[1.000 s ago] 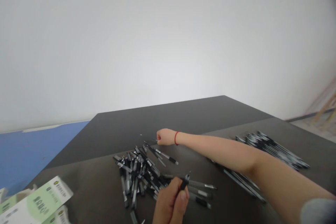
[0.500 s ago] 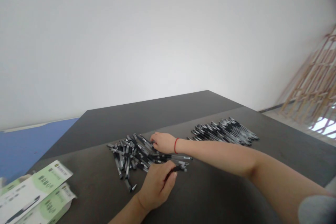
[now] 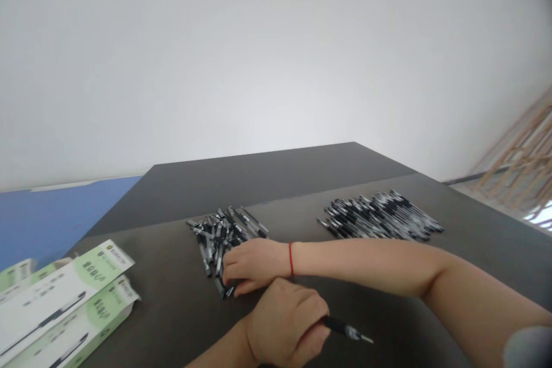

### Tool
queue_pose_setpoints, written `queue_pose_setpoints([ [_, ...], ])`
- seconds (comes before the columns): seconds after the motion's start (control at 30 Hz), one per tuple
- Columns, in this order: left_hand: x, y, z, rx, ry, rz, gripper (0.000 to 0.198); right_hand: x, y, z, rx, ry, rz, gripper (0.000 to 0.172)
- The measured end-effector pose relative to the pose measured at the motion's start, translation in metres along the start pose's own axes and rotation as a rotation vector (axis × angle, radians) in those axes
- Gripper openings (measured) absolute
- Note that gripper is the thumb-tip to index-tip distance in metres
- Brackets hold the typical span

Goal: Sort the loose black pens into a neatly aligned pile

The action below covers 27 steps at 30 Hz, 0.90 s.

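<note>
My left hand [image 3: 284, 322] is closed round a black pen [image 3: 347, 331] whose tip sticks out to the right, low over the dark table [image 3: 181, 305]. My right hand [image 3: 254, 267], with a red string at the wrist, reaches across to the left and lies on the near edge of a loose heap of black pens [image 3: 224, 233]; its fingers curl over some of them, and what they grip is hidden.
A tidy row of black pens [image 3: 382, 215] lies on the right of the table. Green and white pen boxes [image 3: 64, 305] sit at the left front corner. Blue floor [image 3: 47, 224] shows left, a wooden frame [image 3: 524, 169] at far right.
My right hand drew back from the far side of the heap to its near edge. My left hand came nearer and right, still holding its pen. The view shifted.
</note>
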<state>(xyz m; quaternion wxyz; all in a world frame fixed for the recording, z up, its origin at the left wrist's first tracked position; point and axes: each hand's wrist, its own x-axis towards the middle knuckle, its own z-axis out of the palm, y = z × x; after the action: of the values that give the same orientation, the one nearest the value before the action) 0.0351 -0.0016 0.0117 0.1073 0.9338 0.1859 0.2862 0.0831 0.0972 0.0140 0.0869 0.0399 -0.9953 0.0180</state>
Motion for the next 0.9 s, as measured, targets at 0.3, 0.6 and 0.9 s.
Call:
queue_pose_setpoints([
  [0.3,-0.001,0.001,-0.003,0.023,-0.011,-0.092,0.019,0.017,-0.003,0.006,-0.001,-0.085,-0.040,0.009],
  [0.6,-0.001,0.004,-0.004,0.019,0.005,-0.064,0.015,0.025,-0.001,0.002,0.089,-0.123,-0.234,0.018],
  [0.9,0.000,0.002,-0.002,0.002,-0.017,-0.053,0.013,0.036,-0.009,-0.003,0.055,-0.171,-0.258,0.006],
])
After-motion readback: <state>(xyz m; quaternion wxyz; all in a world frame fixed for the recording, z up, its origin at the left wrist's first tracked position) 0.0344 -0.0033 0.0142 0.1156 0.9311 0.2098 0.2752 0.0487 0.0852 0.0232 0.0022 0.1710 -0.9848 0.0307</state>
